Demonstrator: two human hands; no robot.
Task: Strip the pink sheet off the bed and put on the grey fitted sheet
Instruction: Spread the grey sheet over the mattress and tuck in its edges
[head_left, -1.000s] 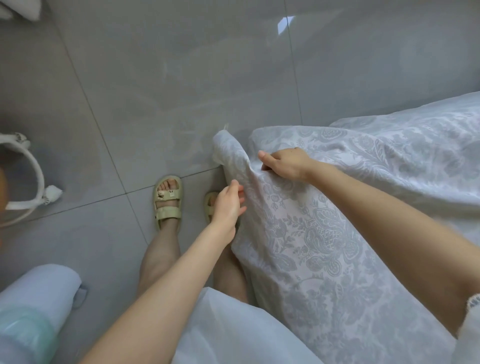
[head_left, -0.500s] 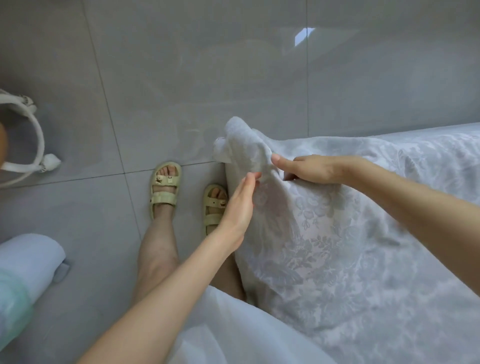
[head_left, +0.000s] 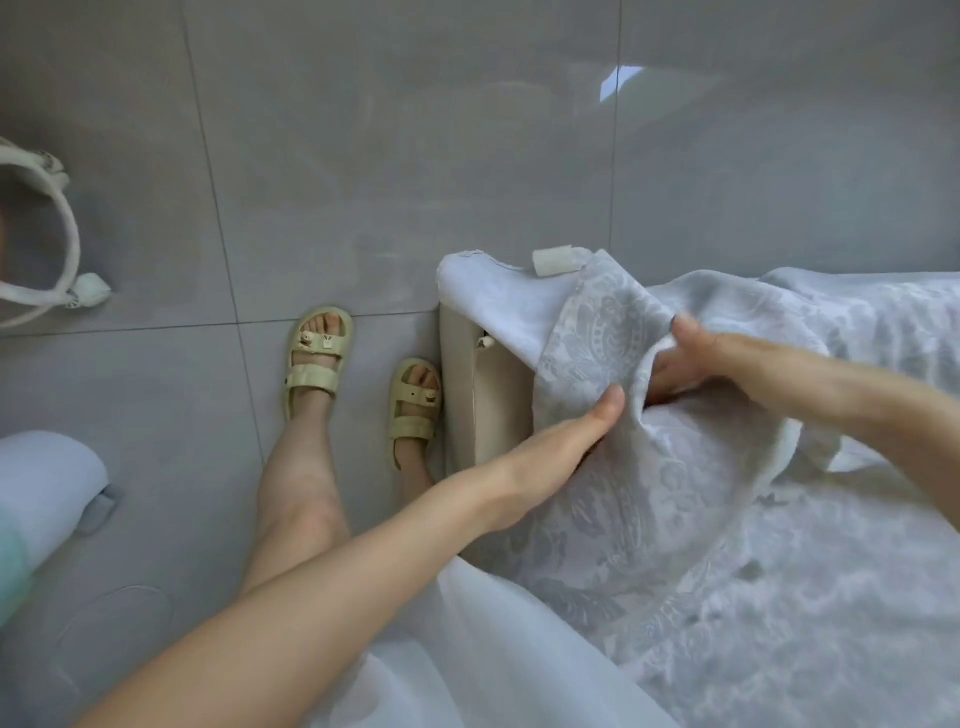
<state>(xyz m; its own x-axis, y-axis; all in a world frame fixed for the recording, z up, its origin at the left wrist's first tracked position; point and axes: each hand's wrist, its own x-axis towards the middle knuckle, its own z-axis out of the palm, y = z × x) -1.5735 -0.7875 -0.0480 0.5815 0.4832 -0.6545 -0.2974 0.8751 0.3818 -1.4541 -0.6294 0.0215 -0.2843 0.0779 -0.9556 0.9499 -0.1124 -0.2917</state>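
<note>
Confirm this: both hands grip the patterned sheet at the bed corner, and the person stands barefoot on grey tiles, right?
Not barefoot: the head view shows pale sandals on both feet, on grey tiles. The left hand and right hand do grip the patterned sheet at the bed corner.

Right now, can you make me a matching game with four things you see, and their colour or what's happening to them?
Things:
1 sandals
2 floor
3 grey sheet
4 bed corner

Clues:
A flowery pattern
B cream, uncovered
C being worn
D shiny plain tiles

Pairs: 1-C, 2-D, 3-A, 4-B.
</note>
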